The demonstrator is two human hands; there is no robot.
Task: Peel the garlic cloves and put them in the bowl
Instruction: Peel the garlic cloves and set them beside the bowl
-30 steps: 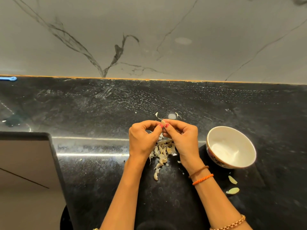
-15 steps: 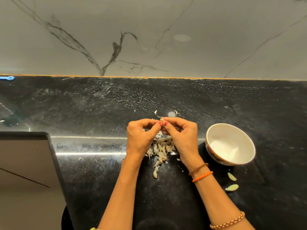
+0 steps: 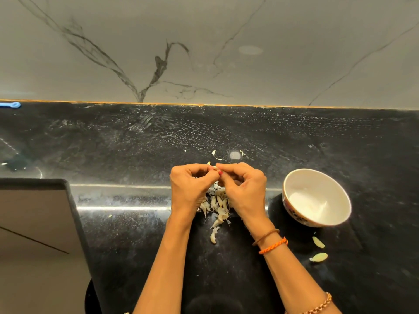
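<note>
Head cam: both hands pinching one garlic clove (image 3: 214, 168) over the peel pile (image 3: 216, 206).

Left hand (image 3: 190, 189) and right hand (image 3: 243, 189) meet fingertip to fingertip on it, above the black counter (image 3: 136, 234). White bowl (image 3: 316, 197) sits off to the right, and two peeled cloves (image 3: 318, 250) lie on the counter just in front of it.

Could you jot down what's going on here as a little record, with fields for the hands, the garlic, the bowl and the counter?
Left hand: pinches a garlic clove
Right hand: pinches the same clove, fingertips meeting the left's
Garlic pile: on the counter, beneath the hands
Bowl: white inside, right of the hands; contents unclear
Pale pieces: two, near side of the bowl
Counter: black, speckled
</note>
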